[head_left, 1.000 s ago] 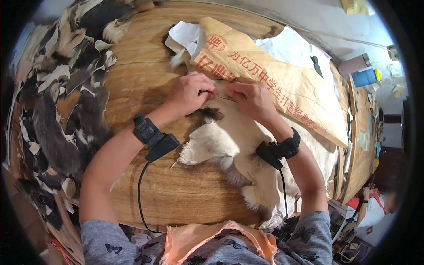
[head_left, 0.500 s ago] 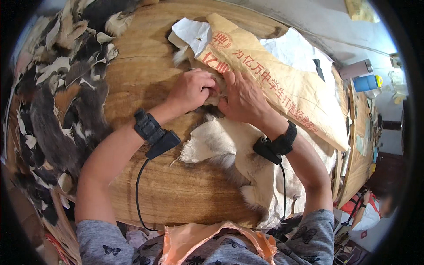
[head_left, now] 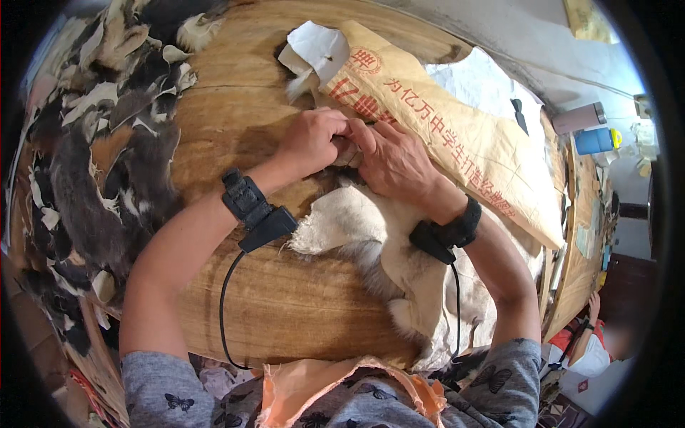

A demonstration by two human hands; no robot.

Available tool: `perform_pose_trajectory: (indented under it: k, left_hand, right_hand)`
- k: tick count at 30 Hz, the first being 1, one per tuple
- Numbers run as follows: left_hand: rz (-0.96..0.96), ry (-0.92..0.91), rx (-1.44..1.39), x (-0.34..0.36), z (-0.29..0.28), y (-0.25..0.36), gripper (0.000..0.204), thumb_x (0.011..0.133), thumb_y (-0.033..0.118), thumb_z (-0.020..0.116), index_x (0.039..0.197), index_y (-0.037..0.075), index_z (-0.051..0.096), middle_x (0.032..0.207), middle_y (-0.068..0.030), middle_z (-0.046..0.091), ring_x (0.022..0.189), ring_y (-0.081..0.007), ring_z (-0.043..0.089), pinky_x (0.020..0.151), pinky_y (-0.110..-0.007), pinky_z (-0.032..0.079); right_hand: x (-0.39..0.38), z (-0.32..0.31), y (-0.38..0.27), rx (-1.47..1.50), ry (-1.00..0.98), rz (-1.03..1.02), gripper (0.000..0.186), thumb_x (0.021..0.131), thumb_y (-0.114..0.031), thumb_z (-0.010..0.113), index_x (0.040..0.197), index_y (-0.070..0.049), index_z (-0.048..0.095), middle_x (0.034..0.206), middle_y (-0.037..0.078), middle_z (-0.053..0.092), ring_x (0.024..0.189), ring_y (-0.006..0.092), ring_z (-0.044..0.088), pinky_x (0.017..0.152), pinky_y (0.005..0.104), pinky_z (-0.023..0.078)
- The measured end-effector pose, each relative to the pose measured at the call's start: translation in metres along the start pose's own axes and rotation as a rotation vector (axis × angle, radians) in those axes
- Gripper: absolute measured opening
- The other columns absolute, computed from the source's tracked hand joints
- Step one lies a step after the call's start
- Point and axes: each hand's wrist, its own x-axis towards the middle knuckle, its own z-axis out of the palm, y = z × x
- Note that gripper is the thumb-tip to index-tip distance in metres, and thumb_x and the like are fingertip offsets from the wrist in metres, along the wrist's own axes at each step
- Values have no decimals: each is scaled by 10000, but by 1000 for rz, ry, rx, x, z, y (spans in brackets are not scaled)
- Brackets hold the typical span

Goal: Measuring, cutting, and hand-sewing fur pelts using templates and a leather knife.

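A pale animal pelt (head_left: 357, 221), skin side up with fur along its edges, lies on the wooden table under my hands. At its upper part my left hand (head_left: 314, 143) is closed, the fingers bent and pinching the pelt's edge. My right hand (head_left: 399, 160) is closed on the same edge, its fingertips meeting those of my left. The pinched spot is mostly hidden by the fingers. A brown paper sheet with red print (head_left: 457, 128) lies over the pelt, just beyond my right hand. White paper (head_left: 314, 50) curls up at its far left end.
A heap of dark and white fur scraps (head_left: 93, 164) covers the left side of the wooden table (head_left: 285, 307). White paper (head_left: 471, 75) lies at the back. At the right are a pink tumbler (head_left: 579, 118) and a blue bottle (head_left: 596, 141). Another person (head_left: 589, 349) is at the lower right.
My fingertips have come together, the right ones shifting over toward the left hand. The pelt and brown paper have shifted slightly. The other person's hand has come up at the right.
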Motion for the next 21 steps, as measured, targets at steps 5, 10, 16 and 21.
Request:
perform_pose_trajectory:
  k: [5, 10, 16, 21]
  left_hand:
    - [76, 72, -33, 0, 2, -4, 152, 656, 5, 619, 805, 23, 643, 841, -98, 638, 793, -266, 593, 689, -337, 477]
    - [123, 66, -39, -2, 5, -12, 200, 656, -17, 625, 855, 1, 618, 848, -103, 632, 806, -253, 601, 688, -324, 480]
    - [60, 121, -113, 1, 9, -11, 98, 633, -40, 553, 712, 2, 591, 761, -110, 617, 743, -287, 584, 653, -356, 473]
    - [42, 12, -36, 2, 3, -3, 63, 663, 29, 654, 720, 55, 647, 771, -67, 626, 762, -239, 591, 673, -324, 473]
  right_hand:
    - [-5, -7, 3, -171, 138, -224, 171, 703, -157, 564, 849, -70, 548, 823, 40, 520, 806, 199, 516, 707, 328, 440]
    - [3, -6, 6, -56, 12, -307, 104, 690, -173, 548, 758, -98, 570, 893, 36, 503, 894, 200, 487, 754, 321, 432]
    - [10, -8, 5, 181, -29, -386, 93, 719, -92, 536, 803, -71, 570, 899, 53, 508, 896, 232, 490, 773, 327, 428]
    - [-27, -41, 32, 1095, 391, 298, 180, 833, 19, 482, 980, -61, 548, 892, 35, 597, 733, 104, 540, 641, 226, 441]
